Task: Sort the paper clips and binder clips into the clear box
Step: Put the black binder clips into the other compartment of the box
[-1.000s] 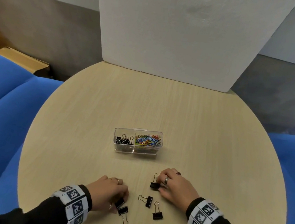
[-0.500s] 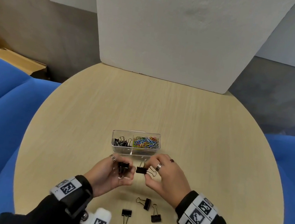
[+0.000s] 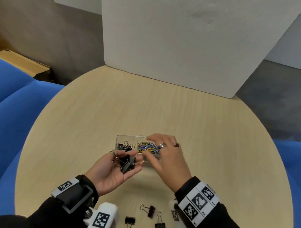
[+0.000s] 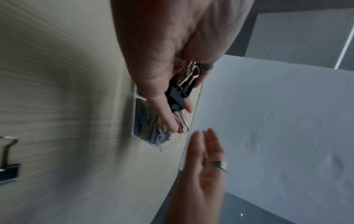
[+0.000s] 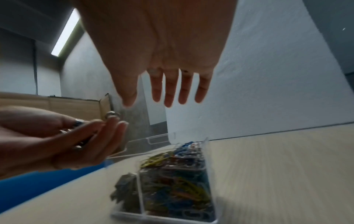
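Down by the near edge of the round table (image 3: 220, 135), three black clips (image 3: 151, 211) lie loose on the wood, close together, with bare table all around them. Just past them the left hand (image 3: 112, 170) is turned palm up, off the table. Its fingers are loosely cupped round a small pile of binder clips (image 3: 126, 163) that lies in the palm and on the fingers. The right hand (image 3: 166, 158) hangs beside it with fingers straight and spread, holding nothing, above the right side of the box (image 3: 123, 139). That clear box sits near the middle of the table. Its left part has black clips, its right part has paper clips (image 3: 147, 148) in many colors. Farther back the table is bare up to a white board (image 3: 175, 40) at the far edge. Blue seats (image 3: 1, 112) stand on both sides.
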